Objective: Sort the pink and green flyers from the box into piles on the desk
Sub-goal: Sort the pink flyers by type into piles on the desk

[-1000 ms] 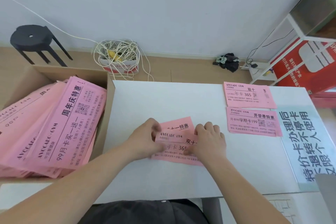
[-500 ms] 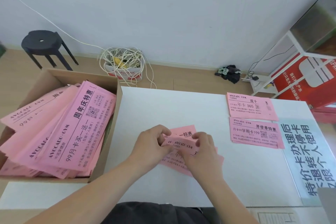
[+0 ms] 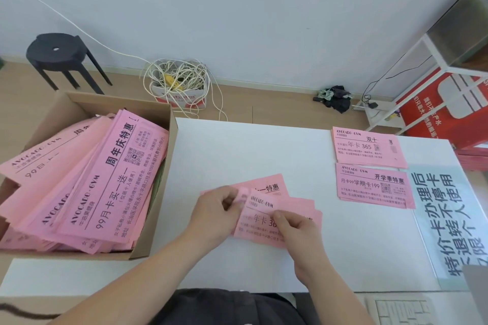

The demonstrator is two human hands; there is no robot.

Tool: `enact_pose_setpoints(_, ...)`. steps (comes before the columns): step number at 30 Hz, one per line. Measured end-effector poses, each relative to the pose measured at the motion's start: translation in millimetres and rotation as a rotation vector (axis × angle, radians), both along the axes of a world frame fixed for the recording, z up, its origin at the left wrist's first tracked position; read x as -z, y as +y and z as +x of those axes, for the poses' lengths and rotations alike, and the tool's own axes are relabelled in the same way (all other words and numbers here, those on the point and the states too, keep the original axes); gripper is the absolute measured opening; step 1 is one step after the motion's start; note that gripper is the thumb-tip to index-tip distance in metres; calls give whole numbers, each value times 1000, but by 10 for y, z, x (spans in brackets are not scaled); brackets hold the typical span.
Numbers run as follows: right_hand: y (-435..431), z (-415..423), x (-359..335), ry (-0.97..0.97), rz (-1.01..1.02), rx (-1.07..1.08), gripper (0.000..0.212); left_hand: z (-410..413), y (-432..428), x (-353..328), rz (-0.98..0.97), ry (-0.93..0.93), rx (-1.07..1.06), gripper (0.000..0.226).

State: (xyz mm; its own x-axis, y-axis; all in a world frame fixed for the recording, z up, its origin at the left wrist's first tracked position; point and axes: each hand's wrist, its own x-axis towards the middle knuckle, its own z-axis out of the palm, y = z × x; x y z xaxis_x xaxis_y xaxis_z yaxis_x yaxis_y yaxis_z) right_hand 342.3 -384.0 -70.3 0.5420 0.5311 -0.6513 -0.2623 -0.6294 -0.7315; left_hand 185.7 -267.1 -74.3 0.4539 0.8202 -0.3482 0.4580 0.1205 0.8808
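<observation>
Now | step was peeling one pink flyer [image 3: 260, 210] off the small stack [image 3: 266, 185] at mid desk [image 3: 237, 145] | your left hand [image 3: 219, 208] pinched the stack's edge, your right hand [image 3: 295, 227] pinched that flyer | next, likely: match its heading to a right-side pile [image 3: 367, 148].

On the white desk [image 3: 224, 155], toward the far right corner: two stacks, far pink pile [image 3: 369, 148] just behind near pink pile [image 3: 372, 187]. At the middle, fanned loose pink flyers [image 3: 298, 206]. Along the right edge, a pale printed sheet [image 3: 443, 219]. Against the left edge, a cardboard box [image 3: 100, 107].
</observation>
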Motion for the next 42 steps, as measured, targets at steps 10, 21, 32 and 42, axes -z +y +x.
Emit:
enact_pose_setpoints(10, 152, -233, -28, -264, -52, -237, 43, 37, -52, -5, 11, 167, 273, 21)
enact_pose_setpoints(21, 89, -165, -84, -212, -119, -145, 30, -153, 45, 45, -127, 19, -13, 28)
enact_pose_setpoints(32, 74, -194, -173, -139, -119, -72, 21, -7, -134, -31, 5, 104, 391, 17)
enact_pose_setpoints(42, 142, -247, -198, -331, -166, -441, 32, -60, -1, -18, -408, -62, -287, 34)
